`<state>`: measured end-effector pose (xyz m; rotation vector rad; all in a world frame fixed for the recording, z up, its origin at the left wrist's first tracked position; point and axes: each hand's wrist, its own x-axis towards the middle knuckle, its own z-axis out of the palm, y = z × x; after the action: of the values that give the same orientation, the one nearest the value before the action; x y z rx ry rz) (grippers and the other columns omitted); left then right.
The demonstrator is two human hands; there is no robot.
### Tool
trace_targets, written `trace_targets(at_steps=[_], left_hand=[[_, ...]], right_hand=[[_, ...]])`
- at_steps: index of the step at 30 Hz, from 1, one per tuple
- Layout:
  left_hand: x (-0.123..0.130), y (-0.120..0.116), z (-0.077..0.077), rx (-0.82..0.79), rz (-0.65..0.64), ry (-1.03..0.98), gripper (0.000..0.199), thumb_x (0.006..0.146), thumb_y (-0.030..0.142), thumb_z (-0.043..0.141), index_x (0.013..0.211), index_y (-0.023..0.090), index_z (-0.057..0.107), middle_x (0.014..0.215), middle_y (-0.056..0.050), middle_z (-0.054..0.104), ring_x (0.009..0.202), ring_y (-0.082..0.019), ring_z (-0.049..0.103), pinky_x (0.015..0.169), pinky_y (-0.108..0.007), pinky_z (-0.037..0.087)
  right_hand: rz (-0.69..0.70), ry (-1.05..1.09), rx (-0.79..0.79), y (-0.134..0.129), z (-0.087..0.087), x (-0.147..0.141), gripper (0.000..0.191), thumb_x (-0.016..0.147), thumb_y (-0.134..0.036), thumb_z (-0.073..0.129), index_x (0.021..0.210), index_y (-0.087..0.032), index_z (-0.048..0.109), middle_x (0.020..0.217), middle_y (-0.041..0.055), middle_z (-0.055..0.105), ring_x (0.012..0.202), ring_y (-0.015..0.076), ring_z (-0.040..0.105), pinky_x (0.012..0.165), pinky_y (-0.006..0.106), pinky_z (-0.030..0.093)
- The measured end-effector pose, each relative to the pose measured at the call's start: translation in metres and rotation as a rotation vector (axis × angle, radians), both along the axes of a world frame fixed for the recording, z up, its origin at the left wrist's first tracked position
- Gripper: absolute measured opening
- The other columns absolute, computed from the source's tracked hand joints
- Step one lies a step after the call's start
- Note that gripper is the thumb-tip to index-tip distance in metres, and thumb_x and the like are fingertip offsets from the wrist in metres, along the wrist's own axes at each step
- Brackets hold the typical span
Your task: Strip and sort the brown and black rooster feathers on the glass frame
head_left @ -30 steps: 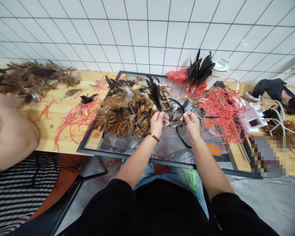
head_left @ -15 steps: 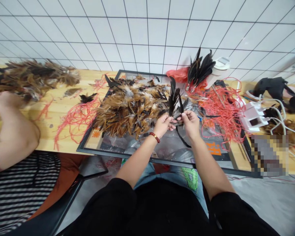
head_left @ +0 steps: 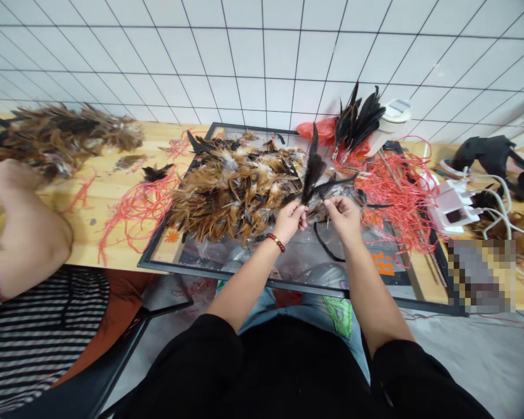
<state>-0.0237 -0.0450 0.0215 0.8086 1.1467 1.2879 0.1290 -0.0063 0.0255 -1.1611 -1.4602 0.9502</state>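
Observation:
Upright black feathers (head_left: 313, 169) are pinched in my left hand (head_left: 290, 220), which has a red bead bracelet at the wrist. Close on its right, my right hand (head_left: 343, 216) is closed on a dark feather (head_left: 335, 183) that leans to the right. Left of my hands lies a large pile of brown feathers (head_left: 240, 192) on a black-framed glass panel (head_left: 244, 276). A dark curved strip (head_left: 325, 245) rests on the panel below my hands.
Red strings (head_left: 397, 198) are heaped at right, with more strings (head_left: 135, 203) at left. Black feathers (head_left: 358, 122) stand by a white device (head_left: 395, 112) at the back. White chargers (head_left: 452, 206) lie far right. Another person's arm (head_left: 30, 227) is at left, near more feathers (head_left: 65, 137).
The feather in my right hand has tilted from upright to leaning right. The feathers in my left hand stand closer together. My right hand has shifted slightly right.

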Motion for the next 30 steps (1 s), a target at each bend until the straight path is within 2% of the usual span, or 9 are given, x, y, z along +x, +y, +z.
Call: trace_targets(at_steps=[4,8,10,12,15,19,24,27,30], left_hand=[[-0.004,0.001,0.005,-0.019,0.088,-0.125,0.017,0.093,0.030,0.057,0.085,0.015,0.056,0.062,0.005,0.056,0.044,-0.004,0.052,0.042,-0.016,0.038],[-0.006,0.002,0.006,-0.034,0.124,-0.160,0.019,0.093,0.032,0.059,0.086,0.015,0.055,0.065,0.004,0.059,0.045,-0.005,0.053,0.044,-0.017,0.039],[-0.006,0.002,0.006,-0.028,0.114,-0.172,0.021,0.091,0.034,0.061,0.085,0.015,0.055,0.066,0.003,0.061,0.046,-0.005,0.054,0.044,-0.017,0.039],[-0.006,0.001,0.006,-0.014,0.065,-0.186,0.023,0.089,0.036,0.063,0.084,0.015,0.056,0.071,0.001,0.065,0.047,-0.005,0.054,0.045,-0.018,0.039],[-0.007,-0.002,0.003,-0.026,-0.100,-0.199,0.027,0.086,0.040,0.066,0.085,0.015,0.057,0.064,0.001,0.064,0.046,-0.006,0.054,0.045,-0.018,0.039],[-0.007,-0.004,-0.002,-0.074,-0.316,-0.180,0.028,0.084,0.039,0.070,0.083,0.014,0.059,0.059,0.001,0.062,0.044,-0.007,0.053,0.043,-0.019,0.038],[-0.007,-0.003,0.006,-0.047,-0.148,-0.275,0.024,0.084,0.034,0.070,0.081,0.013,0.058,0.071,0.000,0.065,0.045,-0.004,0.051,0.043,-0.019,0.035],[-0.009,-0.002,0.014,-0.033,-0.021,-0.328,0.024,0.085,0.034,0.069,0.081,0.014,0.056,0.072,0.000,0.066,0.047,-0.004,0.051,0.045,-0.018,0.036],[-0.010,-0.001,0.016,-0.018,-0.003,-0.337,0.022,0.086,0.033,0.068,0.081,0.015,0.056,0.071,0.001,0.066,0.046,-0.004,0.050,0.045,-0.019,0.036]], right_hand=[[0.343,-0.528,-0.112,0.001,-0.002,0.020,0.035,0.067,-0.051,0.080,0.057,-0.020,0.066,0.047,-0.0038,0.056,0.045,0.0087,0.042,0.046,0.024,0.028],[0.610,-0.541,-0.164,-0.002,-0.002,0.023,0.026,0.069,-0.042,0.078,0.061,-0.019,0.069,0.052,-0.0043,0.060,0.048,0.0081,0.046,0.049,0.023,0.032],[0.591,-0.338,-0.175,-0.004,0.002,0.018,0.026,0.074,-0.043,0.074,0.067,-0.019,0.066,0.055,-0.0046,0.060,0.050,0.0077,0.048,0.051,0.022,0.035],[0.458,-0.074,-0.194,-0.005,0.006,0.010,0.031,0.077,-0.048,0.073,0.073,-0.020,0.059,0.057,-0.0049,0.060,0.050,0.0078,0.050,0.050,0.021,0.037],[0.238,0.252,-0.227,-0.004,0.010,-0.001,0.042,0.071,-0.056,0.077,0.079,-0.023,0.052,0.062,-0.0044,0.063,0.050,0.0092,0.055,0.049,0.021,0.041],[0.054,0.468,-0.179,0.003,0.010,-0.004,0.048,0.065,-0.056,0.081,0.079,-0.024,0.048,0.067,-0.0049,0.064,0.053,0.0087,0.057,0.052,0.022,0.046],[0.040,0.393,-0.193,0.008,0.007,0.004,0.045,0.065,-0.058,0.080,0.079,-0.023,0.056,0.066,-0.0045,0.059,0.050,0.0071,0.048,0.047,0.021,0.039],[0.170,0.202,-0.305,0.003,0.006,0.003,0.046,0.062,-0.060,0.081,0.073,-0.019,0.063,0.054,-0.0061,0.051,0.045,0.0050,0.035,0.042,0.021,0.026],[0.349,0.071,-0.358,-0.004,0.005,-0.003,0.045,0.062,-0.057,0.082,0.074,-0.016,0.068,0.053,-0.0063,0.052,0.047,0.0049,0.034,0.045,0.021,0.025]])
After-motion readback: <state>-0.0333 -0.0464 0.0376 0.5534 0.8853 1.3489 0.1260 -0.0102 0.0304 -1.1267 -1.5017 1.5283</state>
